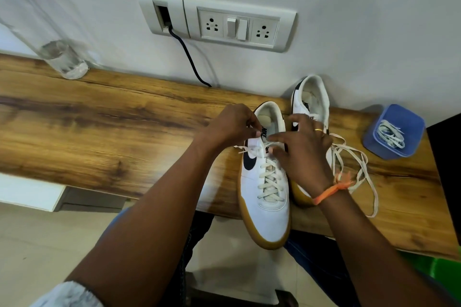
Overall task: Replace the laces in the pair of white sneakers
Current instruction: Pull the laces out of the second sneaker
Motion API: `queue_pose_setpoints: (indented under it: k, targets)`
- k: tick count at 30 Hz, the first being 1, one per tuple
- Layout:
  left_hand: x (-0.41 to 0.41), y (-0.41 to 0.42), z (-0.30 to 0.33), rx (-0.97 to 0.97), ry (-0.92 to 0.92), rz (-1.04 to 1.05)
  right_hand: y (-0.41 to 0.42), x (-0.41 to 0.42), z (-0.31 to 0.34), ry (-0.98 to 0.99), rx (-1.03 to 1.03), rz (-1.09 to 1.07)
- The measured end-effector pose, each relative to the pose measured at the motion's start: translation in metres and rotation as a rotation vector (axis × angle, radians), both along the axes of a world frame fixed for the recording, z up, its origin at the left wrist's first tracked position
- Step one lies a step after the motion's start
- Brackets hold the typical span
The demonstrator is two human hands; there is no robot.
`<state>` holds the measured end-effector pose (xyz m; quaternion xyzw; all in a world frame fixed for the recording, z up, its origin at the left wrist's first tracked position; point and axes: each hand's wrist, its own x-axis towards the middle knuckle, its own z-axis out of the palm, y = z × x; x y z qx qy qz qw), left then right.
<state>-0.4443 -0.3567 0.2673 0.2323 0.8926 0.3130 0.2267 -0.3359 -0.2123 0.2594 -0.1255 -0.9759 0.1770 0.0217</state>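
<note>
On the wooden shelf: two sneakers, two hands, one blue cup.

A white sneaker with a gum sole, laced nearly to the top, lies under both hands, toe toward the person. The second sneaker sits beyond the right hand, a loose cream lace trailing right of it.

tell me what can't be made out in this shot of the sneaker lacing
Head view:
- Far sneaker: its front and eyelets sit behind the right hand and wrist, so whether it is laced is unclear.
- Near sneaker: the top eyelets are covered by the left hand and the right hand's fingers.
- Glass bottle: its upper part is blurred and cut off.
- Blue container: the lace count inside is too tangled to tell.
</note>
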Motion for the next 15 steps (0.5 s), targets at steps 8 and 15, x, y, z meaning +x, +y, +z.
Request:
queue_pose_setpoints:
  k: [8,15]
  targets:
    - [0.002,0.001,-0.004,-0.001,0.029,-0.046,0.000,-0.003,-0.002,0.088,-0.063,-0.045]
    - [0.001,-0.001,-0.006,0.005,-0.024,-0.002,0.027,-0.008,-0.008,0.014,-0.276,-0.210]
